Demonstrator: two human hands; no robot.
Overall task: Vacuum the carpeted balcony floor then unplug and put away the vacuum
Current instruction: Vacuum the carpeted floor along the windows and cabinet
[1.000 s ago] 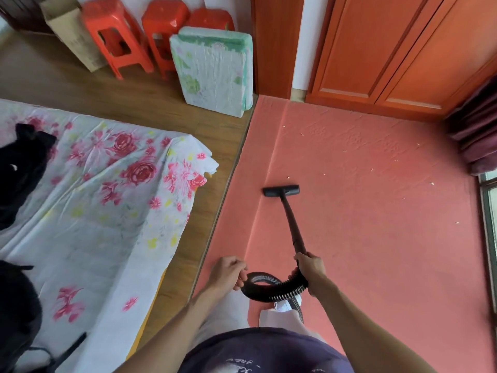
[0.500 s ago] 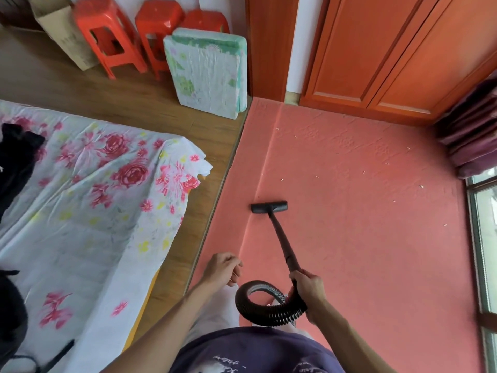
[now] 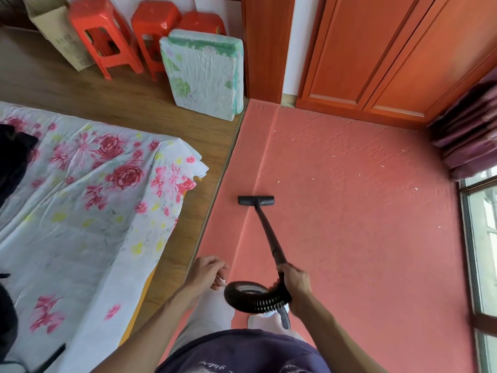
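Setting: a salmon-red embossed carpet [image 3: 363, 238] covers the balcony floor, meeting a wood floor [image 3: 134, 106] along a straight edge on the left.

Vacuum nozzle [image 3: 256, 200]: black, flat, set crosswise on the carpet near its left edge, close to a raised seam running up the carpet.

Wand [image 3: 269, 232]: black, rising from the nozzle back toward the person, tilted to the right.

Hose [image 3: 252, 298]: black, ribbed, curling in a loop below the wand's upper end, in front of the person's legs.

Right hand [image 3: 294, 278]: fingers wrapped round the top of the wand where the hose joins.

Left hand [image 3: 207, 271]: loosely curled, just left of the hose loop and apart from it; something small and white shows at the fingertips, too small to identify.

Debris [image 3: 278, 181]: pale flecks scattered over the carpet beyond and to the right of the nozzle.

Bed sheet [image 3: 88, 200]: white with red roses, spread over a mattress on the left; dark cloth [image 3: 13, 157] lies on its far left.

Cushion [image 3: 204, 74]: pale, green-trimmed, leaning upright at the far end of the wood floor beside a wooden post [image 3: 265, 47].

Stools [image 3: 107, 33]: red plastic, lined up behind the cushion, next to a cardboard box [image 3: 57, 36].

Cabinet doors [image 3: 390, 55]: orange-brown wood, along the far edge of the carpet.

Curtain [image 3: 468, 130]: purple, bunched at the right, above a window [image 3: 484, 238].
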